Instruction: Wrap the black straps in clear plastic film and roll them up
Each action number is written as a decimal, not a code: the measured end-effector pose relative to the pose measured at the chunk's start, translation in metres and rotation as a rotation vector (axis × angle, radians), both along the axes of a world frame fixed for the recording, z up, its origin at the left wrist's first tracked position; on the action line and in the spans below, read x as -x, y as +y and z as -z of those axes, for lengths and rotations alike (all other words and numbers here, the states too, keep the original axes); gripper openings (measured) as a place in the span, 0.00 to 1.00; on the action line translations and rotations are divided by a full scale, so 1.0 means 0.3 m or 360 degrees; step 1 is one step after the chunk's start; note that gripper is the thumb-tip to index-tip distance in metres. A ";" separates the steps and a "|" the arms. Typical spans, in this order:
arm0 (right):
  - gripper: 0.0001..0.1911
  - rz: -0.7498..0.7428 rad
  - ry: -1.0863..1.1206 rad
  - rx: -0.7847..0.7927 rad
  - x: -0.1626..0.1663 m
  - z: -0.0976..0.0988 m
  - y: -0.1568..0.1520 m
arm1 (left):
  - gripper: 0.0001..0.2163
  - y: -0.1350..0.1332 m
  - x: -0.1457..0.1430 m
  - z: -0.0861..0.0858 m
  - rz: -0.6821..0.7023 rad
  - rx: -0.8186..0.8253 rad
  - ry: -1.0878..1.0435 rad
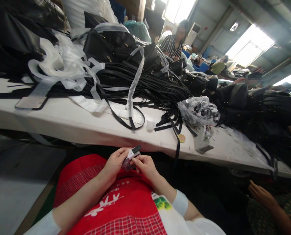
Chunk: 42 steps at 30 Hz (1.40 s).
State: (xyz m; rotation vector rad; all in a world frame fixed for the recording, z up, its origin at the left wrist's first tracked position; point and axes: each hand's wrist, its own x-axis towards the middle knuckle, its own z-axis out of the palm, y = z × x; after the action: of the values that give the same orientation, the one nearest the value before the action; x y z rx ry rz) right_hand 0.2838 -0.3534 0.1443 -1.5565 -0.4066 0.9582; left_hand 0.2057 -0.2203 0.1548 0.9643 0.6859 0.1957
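Note:
My left hand (114, 163) and my right hand (145, 166) meet in front of my red apron (106, 195), below the edge of the white table (69, 125). Both hands are closed on a small coiled black strap piece (132, 156) with a white paper band around it. One dark end of the strap sticks up between my fingertips. A heap of long black straps (140, 86) lies on the table just beyond.
Black handbags (111, 44) and white wrapping strips (62, 65) are piled at the back. A crumpled plastic bundle (199, 112) and a phone (30, 102) lie on the table. Another person's hand (260, 194) shows at lower right; a seated person in stripes (172, 44) works far behind.

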 end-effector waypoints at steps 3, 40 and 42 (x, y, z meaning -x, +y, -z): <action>0.21 0.0000 0.0037 -0.0033 -0.005 -0.012 -0.005 | 0.20 -0.002 0.002 -0.010 0.0056 0.0016 0.0008; 0.26 -0.0001 0.0148 0.0218 -0.064 0.001 0.001 | 0.18 -0.008 0.022 0.008 0.0437 -0.1369 -0.0112; 0.27 -0.0014 0.0162 0.0251 -0.068 0.005 0.001 | 0.19 -0.012 0.019 0.000 0.0407 -0.1349 -0.0113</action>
State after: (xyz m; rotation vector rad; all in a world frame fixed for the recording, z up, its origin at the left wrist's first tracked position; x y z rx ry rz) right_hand 0.3042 -0.3531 0.1427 -1.6408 -0.2718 1.0932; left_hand 0.2000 -0.2238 0.1549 1.8332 0.3949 0.3011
